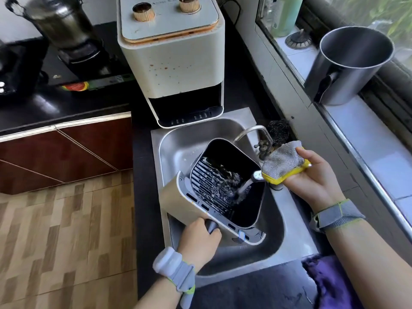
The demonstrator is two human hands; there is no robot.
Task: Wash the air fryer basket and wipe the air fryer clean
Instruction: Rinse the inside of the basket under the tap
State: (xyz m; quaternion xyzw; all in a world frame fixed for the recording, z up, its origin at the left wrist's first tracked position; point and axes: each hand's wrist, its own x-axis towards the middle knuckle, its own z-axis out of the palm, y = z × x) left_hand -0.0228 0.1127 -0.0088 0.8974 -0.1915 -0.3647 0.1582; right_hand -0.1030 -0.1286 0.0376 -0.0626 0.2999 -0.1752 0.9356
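My left hand (198, 238) grips the air fryer basket (225, 186) by its handle, tilted under the tap's (249, 132) stream for rinsing; my right hand (312, 177) holds the sponge (283, 162) ready.

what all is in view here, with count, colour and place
basket: 1, black inside, beige front, tilted in sink under running water
sink: 1, steel, centre
tap: 1, steel, right of sink
sponge: 1, grey and yellow, in right hand
air fryer: 1, cream, behind sink
pot: 1, steel, on sill
cooker: 1, steel, on stove
cloth: 1, purple, lower right
left hand: grips basket handle
right hand: holds sponge
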